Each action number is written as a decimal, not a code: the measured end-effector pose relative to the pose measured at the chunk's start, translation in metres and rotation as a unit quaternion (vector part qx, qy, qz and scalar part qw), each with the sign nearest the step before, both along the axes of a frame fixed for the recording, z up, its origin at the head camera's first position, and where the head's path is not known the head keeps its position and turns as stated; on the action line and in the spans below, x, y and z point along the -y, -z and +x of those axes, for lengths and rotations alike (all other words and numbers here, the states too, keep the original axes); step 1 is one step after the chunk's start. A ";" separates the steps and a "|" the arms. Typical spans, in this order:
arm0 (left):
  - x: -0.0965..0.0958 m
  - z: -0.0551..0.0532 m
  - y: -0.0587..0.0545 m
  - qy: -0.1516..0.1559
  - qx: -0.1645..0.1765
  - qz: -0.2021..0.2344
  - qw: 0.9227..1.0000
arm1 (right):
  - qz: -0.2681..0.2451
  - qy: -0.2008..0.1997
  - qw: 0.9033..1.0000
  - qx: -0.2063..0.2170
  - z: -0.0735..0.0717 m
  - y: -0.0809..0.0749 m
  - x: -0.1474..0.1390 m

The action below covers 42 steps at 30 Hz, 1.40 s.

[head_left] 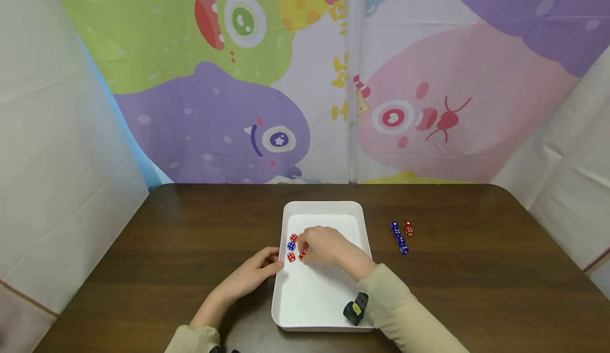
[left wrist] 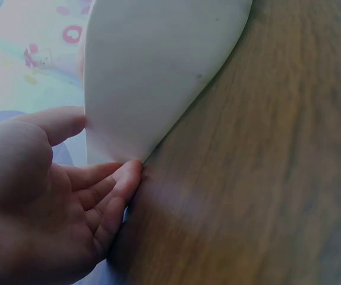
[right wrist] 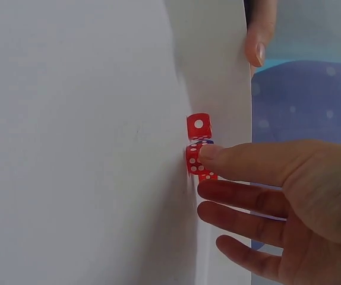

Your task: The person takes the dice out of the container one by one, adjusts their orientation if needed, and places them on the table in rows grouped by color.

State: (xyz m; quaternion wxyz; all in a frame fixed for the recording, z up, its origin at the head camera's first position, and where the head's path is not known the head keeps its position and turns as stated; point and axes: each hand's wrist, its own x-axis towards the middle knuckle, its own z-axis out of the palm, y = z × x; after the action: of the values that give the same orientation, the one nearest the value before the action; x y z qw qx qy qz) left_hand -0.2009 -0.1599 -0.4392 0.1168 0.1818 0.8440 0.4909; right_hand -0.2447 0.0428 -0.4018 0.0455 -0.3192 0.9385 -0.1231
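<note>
A white tray (head_left: 324,310) lies on the table. My left hand (head_left: 254,273) holds its left side, thumb at the rim and fingertips low against the outer wall (left wrist: 152,65). My right hand (head_left: 326,244) reaches into the tray and pinches a red die (right wrist: 193,159) between thumb and fingers. Along the tray's left wall sit a red die (head_left: 294,237), a blue die (head_left: 291,246) and another red die (head_left: 291,257). In the right wrist view, a red die (right wrist: 198,126) showing one pip stands near the pinched one, and the blue die is mostly hidden behind them.
To the right of the tray, on the brown table (head_left: 467,279), several blue dice (head_left: 399,238) form a slanting line. Two red dice (head_left: 408,228) stand close beside them. A cartoon-printed cloth (head_left: 238,120) hangs behind the table, with pale cloth at both sides.
</note>
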 end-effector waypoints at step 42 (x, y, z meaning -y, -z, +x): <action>-0.002 0.000 0.000 -0.002 0.017 0.011 1.000 | -0.119 0.112 0.984 -0.067 0.008 -0.034 -0.080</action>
State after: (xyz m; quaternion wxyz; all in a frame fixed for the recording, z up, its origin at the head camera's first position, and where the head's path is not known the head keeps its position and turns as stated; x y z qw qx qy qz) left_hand -0.2009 -0.1581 -0.4397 0.1281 0.1728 0.8366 0.5039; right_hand -0.2372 0.1227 -0.3677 -0.0702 -0.2229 0.9479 -0.2166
